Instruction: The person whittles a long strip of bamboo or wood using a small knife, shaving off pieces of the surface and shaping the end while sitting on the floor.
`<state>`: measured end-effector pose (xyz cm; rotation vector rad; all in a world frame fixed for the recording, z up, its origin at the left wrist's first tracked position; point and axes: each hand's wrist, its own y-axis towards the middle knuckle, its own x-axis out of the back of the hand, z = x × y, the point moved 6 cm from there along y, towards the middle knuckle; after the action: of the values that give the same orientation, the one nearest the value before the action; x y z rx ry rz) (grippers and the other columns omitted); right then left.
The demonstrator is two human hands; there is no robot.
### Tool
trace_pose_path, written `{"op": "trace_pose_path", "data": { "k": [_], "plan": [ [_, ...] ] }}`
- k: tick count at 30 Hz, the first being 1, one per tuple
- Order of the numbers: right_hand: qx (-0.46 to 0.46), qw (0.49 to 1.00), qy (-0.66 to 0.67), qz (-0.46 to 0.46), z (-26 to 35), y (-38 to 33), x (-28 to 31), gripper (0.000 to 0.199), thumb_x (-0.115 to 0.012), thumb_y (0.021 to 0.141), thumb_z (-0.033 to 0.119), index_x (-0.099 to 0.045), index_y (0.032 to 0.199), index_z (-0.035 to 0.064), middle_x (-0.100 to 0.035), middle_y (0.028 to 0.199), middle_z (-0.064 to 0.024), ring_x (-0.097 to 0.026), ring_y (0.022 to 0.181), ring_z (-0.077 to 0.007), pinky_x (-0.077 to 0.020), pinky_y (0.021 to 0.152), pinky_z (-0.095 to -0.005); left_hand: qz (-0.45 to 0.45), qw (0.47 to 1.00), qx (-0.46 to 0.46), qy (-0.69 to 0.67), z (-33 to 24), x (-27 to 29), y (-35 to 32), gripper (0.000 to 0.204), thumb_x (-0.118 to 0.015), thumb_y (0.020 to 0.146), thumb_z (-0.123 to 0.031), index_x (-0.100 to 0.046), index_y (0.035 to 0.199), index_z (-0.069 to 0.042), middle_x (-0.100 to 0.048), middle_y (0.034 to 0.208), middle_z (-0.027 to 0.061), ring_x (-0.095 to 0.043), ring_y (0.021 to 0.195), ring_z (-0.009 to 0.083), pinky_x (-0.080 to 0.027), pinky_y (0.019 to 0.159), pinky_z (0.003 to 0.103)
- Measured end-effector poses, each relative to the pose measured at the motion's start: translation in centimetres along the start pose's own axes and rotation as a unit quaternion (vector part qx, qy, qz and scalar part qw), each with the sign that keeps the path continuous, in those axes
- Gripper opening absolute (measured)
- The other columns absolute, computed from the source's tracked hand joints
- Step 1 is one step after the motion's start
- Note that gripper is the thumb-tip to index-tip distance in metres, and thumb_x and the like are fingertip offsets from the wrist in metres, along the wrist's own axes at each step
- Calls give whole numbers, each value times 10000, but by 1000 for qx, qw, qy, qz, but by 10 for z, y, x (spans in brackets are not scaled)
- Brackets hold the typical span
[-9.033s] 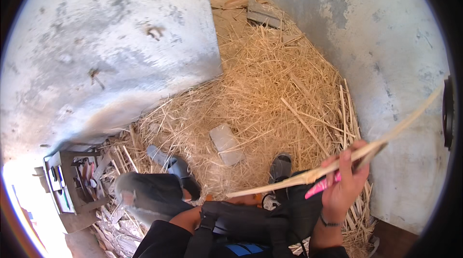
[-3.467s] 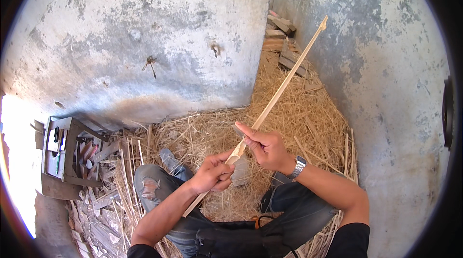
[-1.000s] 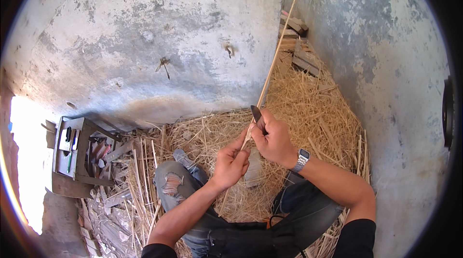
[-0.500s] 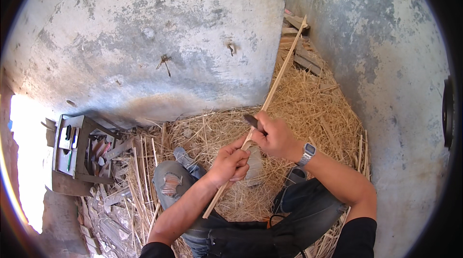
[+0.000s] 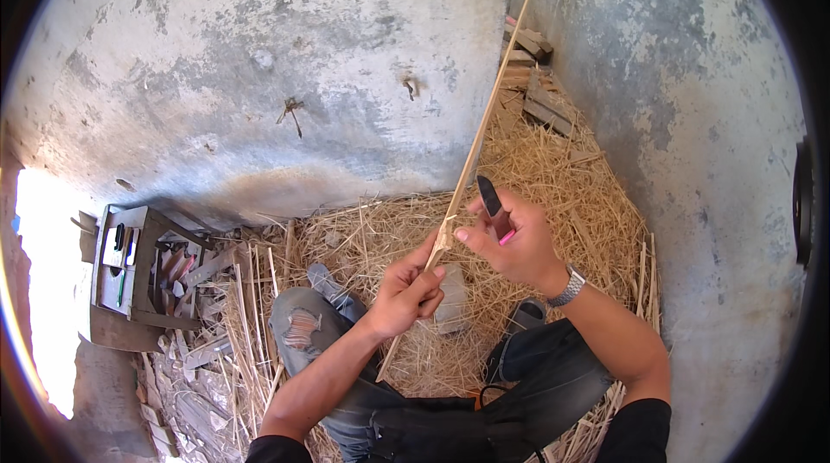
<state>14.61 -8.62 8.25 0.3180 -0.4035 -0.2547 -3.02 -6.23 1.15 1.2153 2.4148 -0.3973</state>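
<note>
My left hand [image 5: 406, 292] is closed around the lower part of a long, pale bamboo strip [image 5: 487, 121], its thumb lying along it. The strip slants up and away to the right, with a rough knot just beyond my fingers and another near its far tip. My right hand [image 5: 517, 240], a metal watch on its wrist, grips a short knife [image 5: 491, 199]. The dark blade points upward, and a bit of pink shows by the palm. Knife and strip are apart, with the right hand close beside the knot.
Straw-like shavings [image 5: 571, 195] cover the floor between my legs and the walls. A pale stone block [image 5: 451, 300] sits between my feet. At left stands a small wooden stand [image 5: 130, 277] with pens, beside scrap wood and long thin strips [image 5: 251, 307]. Wood pieces [image 5: 546, 108] fill the far corner.
My right hand has lifted off the strip and turned, bringing the knife blade upright. The strip's far end has swung up and higher; my left hand stays about where it was.
</note>
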Motion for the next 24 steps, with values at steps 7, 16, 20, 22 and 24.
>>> {"op": "trace_pose_path", "data": {
  "k": [7, 16, 20, 22, 24],
  "plan": [
    [-86, 979, 180, 50, -20, 0, -18, 421, -828, 877, 229, -653, 1184, 2, -706, 909, -6, -539, 617, -12, -442, 552, -207, 67, 997, -28, -26, 11, -10, -2, 554, -420, 1112, -197, -218, 1626, -146, -246, 614, -42, -229, 464, 73, -258, 454, 237],
    [-167, 960, 193, 118, -22, 3, -12, 258, -738, 957, 256, -715, 1037, 13, -691, 736, 7, -591, 610, -21, -436, 519, -215, 71, 994, 53, -64, 18, -12, -3, 482, -345, 1127, -319, -320, 1578, -151, -324, 586, -16, -296, 450, 83, -285, 433, 232],
    [-184, 956, 194, 124, -16, -2, -17, 228, -702, 982, 240, -712, 1029, 17, -690, 731, -13, -568, 554, -27, -416, 478, -217, 62, 996, 30, 62, 16, -1, -1, 453, -379, 1110, -376, -454, 1422, -56, -456, 588, 23, -405, 431, 109, -351, 430, 248],
    [-164, 956, 211, 123, -15, -8, -27, 194, -682, 994, 198, -713, 1030, 10, -671, 708, -6, -534, 514, -19, -374, 436, -201, 71, 994, 30, 78, 16, -1, 0, 413, -369, 1116, -364, -489, 1340, -39, -498, 597, 28, -452, 458, 104, -376, 453, 233],
    [-137, 962, 206, 113, -17, -15, -38, 209, -682, 991, 210, -712, 1035, 7, -667, 710, -14, -543, 556, -34, -396, 480, -228, 39, 995, 28, 87, 15, -3, 0, 399, -370, 1115, -360, -502, 1295, -30, -512, 599, 34, -475, 464, 103, -405, 462, 231]
  ]
}}
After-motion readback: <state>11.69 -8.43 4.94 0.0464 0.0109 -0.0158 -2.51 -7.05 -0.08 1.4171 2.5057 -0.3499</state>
